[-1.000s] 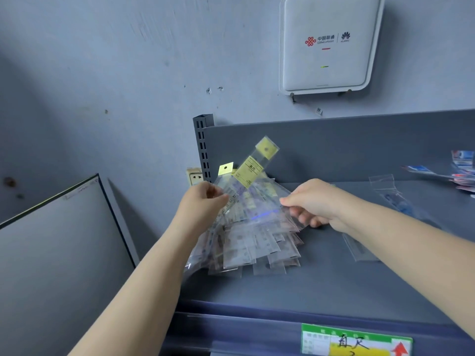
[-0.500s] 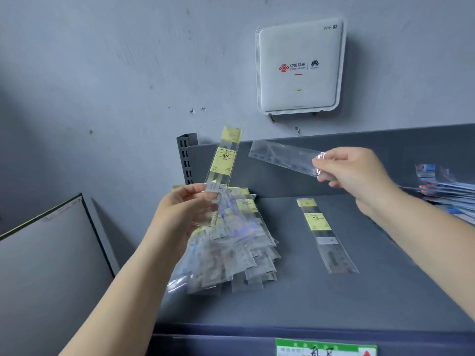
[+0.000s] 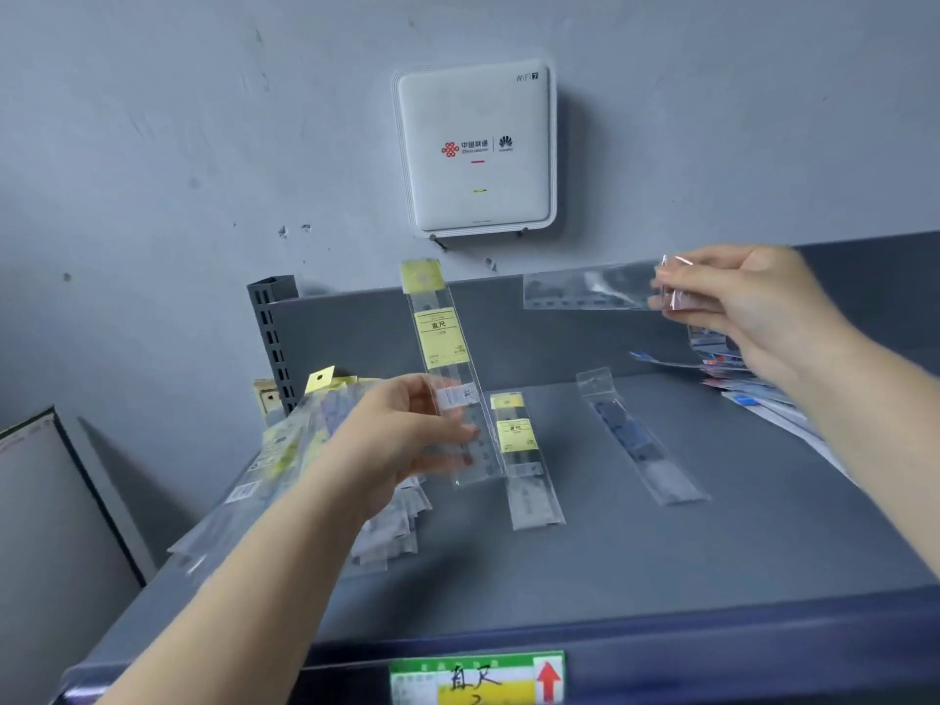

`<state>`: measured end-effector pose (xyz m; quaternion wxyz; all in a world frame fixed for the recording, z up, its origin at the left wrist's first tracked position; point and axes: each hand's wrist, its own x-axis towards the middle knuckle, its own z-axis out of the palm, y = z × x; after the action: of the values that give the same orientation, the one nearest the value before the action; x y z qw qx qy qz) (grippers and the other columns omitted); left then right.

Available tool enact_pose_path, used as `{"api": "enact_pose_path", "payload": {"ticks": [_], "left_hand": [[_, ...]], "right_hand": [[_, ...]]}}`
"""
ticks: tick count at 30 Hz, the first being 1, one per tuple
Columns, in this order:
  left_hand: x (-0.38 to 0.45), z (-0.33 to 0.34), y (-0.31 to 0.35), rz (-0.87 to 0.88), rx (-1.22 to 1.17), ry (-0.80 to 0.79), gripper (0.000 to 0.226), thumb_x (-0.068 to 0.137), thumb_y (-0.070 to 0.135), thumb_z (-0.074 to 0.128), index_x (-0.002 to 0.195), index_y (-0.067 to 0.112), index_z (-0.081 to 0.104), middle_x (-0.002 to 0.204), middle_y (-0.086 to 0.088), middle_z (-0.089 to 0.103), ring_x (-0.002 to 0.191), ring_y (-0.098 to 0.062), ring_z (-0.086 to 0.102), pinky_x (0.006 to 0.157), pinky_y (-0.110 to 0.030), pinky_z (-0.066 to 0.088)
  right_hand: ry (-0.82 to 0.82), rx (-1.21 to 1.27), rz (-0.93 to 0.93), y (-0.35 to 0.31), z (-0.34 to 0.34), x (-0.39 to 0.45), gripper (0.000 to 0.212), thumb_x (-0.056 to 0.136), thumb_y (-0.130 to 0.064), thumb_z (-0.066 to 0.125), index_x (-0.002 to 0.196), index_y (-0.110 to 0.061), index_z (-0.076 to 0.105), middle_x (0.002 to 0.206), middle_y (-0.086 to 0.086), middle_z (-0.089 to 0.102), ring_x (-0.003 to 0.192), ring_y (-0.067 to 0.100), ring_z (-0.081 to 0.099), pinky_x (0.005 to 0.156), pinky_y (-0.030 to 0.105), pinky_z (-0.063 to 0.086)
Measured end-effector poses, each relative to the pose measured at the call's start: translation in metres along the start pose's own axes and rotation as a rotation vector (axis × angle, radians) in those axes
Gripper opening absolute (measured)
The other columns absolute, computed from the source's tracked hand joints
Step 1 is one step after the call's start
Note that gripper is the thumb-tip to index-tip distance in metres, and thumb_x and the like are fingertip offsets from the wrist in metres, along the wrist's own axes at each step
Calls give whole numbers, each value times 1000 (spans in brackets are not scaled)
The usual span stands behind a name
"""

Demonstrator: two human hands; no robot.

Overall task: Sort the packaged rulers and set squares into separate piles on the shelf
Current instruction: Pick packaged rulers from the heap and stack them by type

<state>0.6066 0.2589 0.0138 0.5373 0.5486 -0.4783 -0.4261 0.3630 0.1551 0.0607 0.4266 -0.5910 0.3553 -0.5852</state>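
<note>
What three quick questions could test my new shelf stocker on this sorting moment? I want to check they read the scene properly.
1. True or false: the right hand holds a clear packaged ruler above the shelf.
2. How many packaged rulers lie singly on the shelf's middle?
3. The left hand holds: A) nothing B) a yellow-labelled ruler pack C) the router.

Key: 1 true; 2 two, the yellow-labelled one and the blue one; 3 B.

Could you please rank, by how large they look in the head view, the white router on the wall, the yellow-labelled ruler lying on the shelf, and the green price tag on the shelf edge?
1. White router, plainly largest.
2. and 3. Yellow-labelled ruler and green price tag: unsure, since they look alike in area, and the tag is nearer and cut off by the frame.
</note>
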Motion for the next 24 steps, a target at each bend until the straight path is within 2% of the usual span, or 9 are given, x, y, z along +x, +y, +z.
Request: {"api": "enact_pose_path", "payload": {"ticks": [3,8,12,13,15,18,20,22,24], "left_hand": [[4,20,-6,-68,115,-34,28,74,-19,64,91,3,60,81,-11,59,72,-19,65,54,-27,57],[14,43,-16,-177,244,-8,36,78,-14,63,109,2,54,71,-7,61,67,-21,65,68,-34,59],[13,54,-19,-212,531,64,54,81,3,69,127,4,41,69,-6,57,41,-15,58,52,-33,57],[12,55,-18,-179,677,86,59,82,12,70,131,6,37,75,-7,57,36,-14,55,46,-30,52],[12,54,-16,-39,924,156,63,82,31,69,133,11,37,94,-6,58,46,-13,54,51,-26,42],[11,54,-9,244,861,224,65,80,44,67,133,18,41,99,5,52,80,-9,50,72,-22,37],[14,58,-4,364,810,212,61,81,41,67,134,24,42,107,8,50,91,-7,49,77,-17,35],[19,63,-1,378,850,144,45,84,34,67,126,26,53,100,11,58,84,-3,55,68,-11,39],[22,70,2,327,744,23,18,88,22,64,105,17,67,81,7,67,63,-1,60,61,-10,42]], "right_hand": [[6,11,8,6,-16,-2,8,85,-10,65,78,-14,66,63,-4,71,58,7,69,65,17,57],[3,35,42,19,-36,-4,9,85,-9,65,77,-13,65,63,-3,70,58,9,69,64,19,57],[-26,49,53,24,-48,-1,10,86,-8,63,78,-14,66,64,-5,69,59,9,68,68,22,58],[-45,49,57,25,-50,0,11,86,-8,63,78,-14,66,63,-5,69,59,9,67,68,22,57],[-101,38,67,23,-54,3,11,87,-7,61,79,-14,66,61,-7,68,58,7,66,68,21,56],[-221,-34,76,18,-56,8,14,87,-4,59,79,-14,66,61,-7,67,56,5,63,66,18,55],[-297,-86,77,16,-54,11,15,86,-3,60,80,-14,67,62,-6,67,57,5,62,65,18,55],[-332,-86,81,17,-48,15,15,86,-3,60,80,-14,68,62,-6,67,58,6,62,65,18,54],[-315,-60,88,19,-40,19,13,85,-4,62,80,-15,67,61,-7,67,58,6,61,67,19,53]]}}
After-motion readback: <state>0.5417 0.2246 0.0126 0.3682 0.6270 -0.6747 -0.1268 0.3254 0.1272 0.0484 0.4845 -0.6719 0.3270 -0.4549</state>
